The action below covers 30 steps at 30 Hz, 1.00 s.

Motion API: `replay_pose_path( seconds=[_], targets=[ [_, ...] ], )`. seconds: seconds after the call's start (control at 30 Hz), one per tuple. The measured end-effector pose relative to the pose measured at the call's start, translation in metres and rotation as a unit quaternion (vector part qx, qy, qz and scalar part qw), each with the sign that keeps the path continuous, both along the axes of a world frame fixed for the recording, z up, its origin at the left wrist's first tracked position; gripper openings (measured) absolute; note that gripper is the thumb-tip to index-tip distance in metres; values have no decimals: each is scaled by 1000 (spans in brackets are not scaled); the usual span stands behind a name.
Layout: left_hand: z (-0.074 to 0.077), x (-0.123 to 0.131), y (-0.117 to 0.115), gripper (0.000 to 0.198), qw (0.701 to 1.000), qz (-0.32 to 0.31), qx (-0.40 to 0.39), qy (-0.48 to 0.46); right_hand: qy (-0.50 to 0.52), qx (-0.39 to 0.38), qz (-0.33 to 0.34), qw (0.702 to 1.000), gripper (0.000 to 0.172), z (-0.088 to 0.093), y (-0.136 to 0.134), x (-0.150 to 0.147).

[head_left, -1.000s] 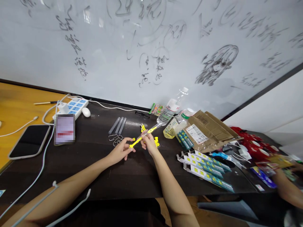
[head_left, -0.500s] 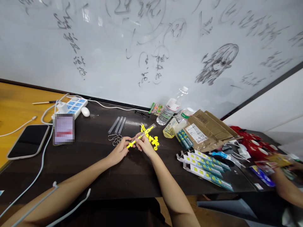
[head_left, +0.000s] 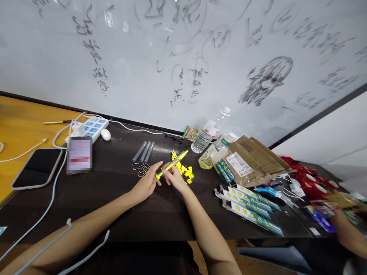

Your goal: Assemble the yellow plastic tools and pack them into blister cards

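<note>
A clear plastic tube [head_left: 174,163] with a yellow plunger-like rod [head_left: 182,155] in it slants up to the right. My right hand [head_left: 175,178] pinches it near its lower half. Close to the rod's yellow lower knob [head_left: 158,176] is my left hand [head_left: 146,184], its fingers apart and loosely stretched; fingertip contact is hard to make out. Several small yellow plastic pieces [head_left: 188,172] lie just beyond my right hand. Clear tubes [head_left: 143,151] rest on the table past my left hand, beside bent metal wire pieces [head_left: 141,169].
At right are flattened green-and-white boxes [head_left: 252,214], a brown cardboard package [head_left: 248,162] and bottles [head_left: 203,137]. A power strip [head_left: 94,128], a phone [head_left: 36,168] and white cables are at left. Another person's arm [head_left: 351,233] shows at far right. A whiteboard [head_left: 129,84] stands behind.
The yellow rod has slid farther up through the tube, its upper end now reaching the tube's far end. My left fingers have opened from around its lower end. The view has shifted slightly.
</note>
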<state>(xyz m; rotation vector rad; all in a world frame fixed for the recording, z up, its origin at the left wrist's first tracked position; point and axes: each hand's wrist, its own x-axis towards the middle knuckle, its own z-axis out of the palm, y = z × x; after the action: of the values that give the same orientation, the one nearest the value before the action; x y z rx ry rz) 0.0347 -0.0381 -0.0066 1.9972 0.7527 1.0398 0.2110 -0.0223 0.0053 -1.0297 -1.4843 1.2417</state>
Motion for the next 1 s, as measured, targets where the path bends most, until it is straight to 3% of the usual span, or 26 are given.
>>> replay_pose_path(
  seconds=[0.17, 0.37, 0.5, 0.67, 0.87, 1.0],
  targets=[
    [3, -1, 0, 69, 999, -25, 30, 1, 7, -15, 19, 1000, 25, -2, -1, -3],
    [6, 2, -1, 63, 992, -36, -94, -73, 66, -60, 57, 994, 43, 0, -3, -4],
    [7, 3, 3, 62, 979, -32, -155, -124, 104, -77, 73, 989, 42, 7, -4, -1],
    [7, 2, 11, 43, 971, -19, -178, -156, 137, -100, 93, 981, 38, 15, -7, 3],
    [6, 2, 11, 40, 975, -4, -182, -128, 154, -107, 97, 977, 37, 13, -7, 2],
    [10, -3, 11, 25, 993, 55, -100, -30, 150, -122, 77, 978, 37, 8, -4, 2]
  ],
)
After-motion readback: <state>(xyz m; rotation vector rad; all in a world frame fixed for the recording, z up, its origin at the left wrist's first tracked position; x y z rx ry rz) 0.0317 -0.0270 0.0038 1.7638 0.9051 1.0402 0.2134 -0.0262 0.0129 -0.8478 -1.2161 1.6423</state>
